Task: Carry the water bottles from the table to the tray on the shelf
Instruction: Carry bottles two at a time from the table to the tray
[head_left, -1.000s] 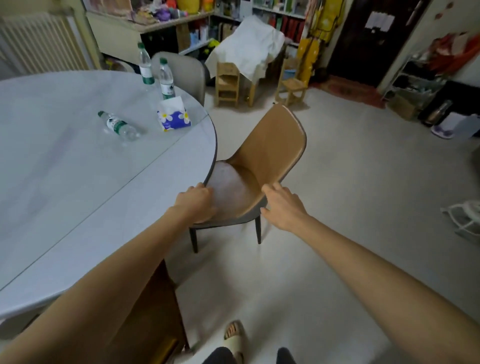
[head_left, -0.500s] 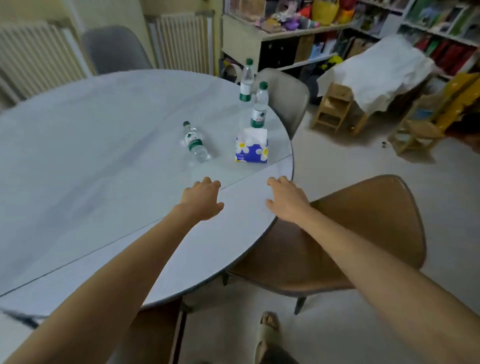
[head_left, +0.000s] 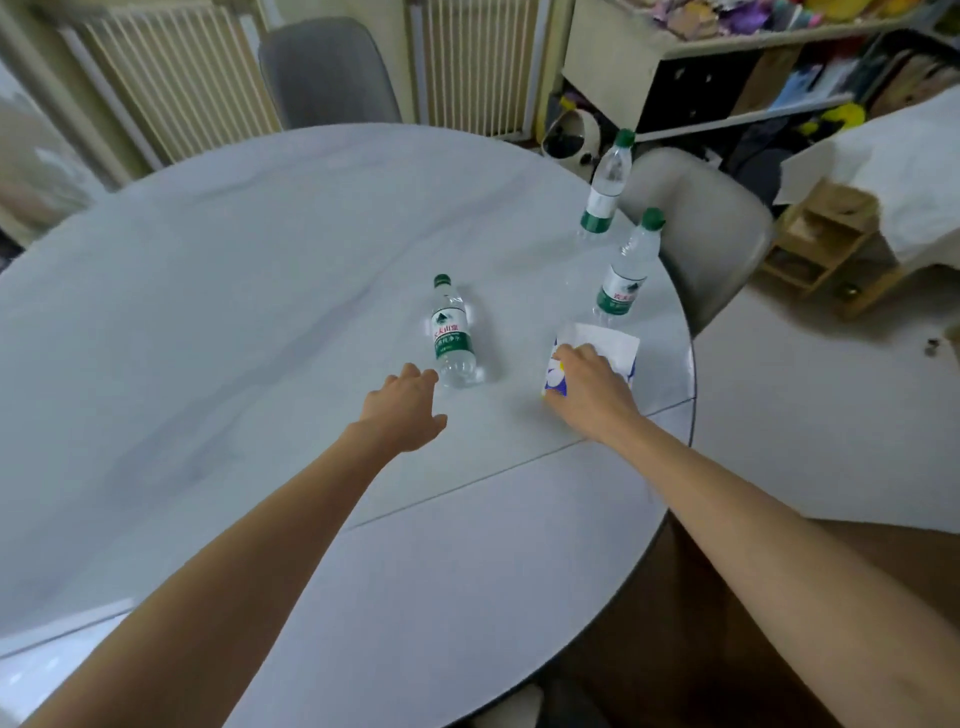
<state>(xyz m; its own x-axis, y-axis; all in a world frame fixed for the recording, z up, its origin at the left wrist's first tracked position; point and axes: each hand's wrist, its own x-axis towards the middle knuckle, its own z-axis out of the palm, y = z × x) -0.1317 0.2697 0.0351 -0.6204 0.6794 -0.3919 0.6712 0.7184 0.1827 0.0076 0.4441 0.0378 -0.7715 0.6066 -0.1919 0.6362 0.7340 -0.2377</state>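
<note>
The reach for the first pickup is under way: the left hand (head_left: 402, 410), fingers open and empty, is just short of the lying bottle (head_left: 452, 335) on the table (head_left: 208, 312), and must next close around it, while the right hand (head_left: 589, 389), fingers loosely spread, rests on the tissue pack (head_left: 613, 340) near the two standing bottles (head_left: 626, 270).

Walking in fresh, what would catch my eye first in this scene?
Two bare arms stretch over a big round pale grey table. The left hand nears a clear green-labelled water bottle lying on its side; the right hand rests on a blue-and-white flowered tissue pack. Two more green-capped bottles, one nearer and one farther, stand by the far right edge.
</note>
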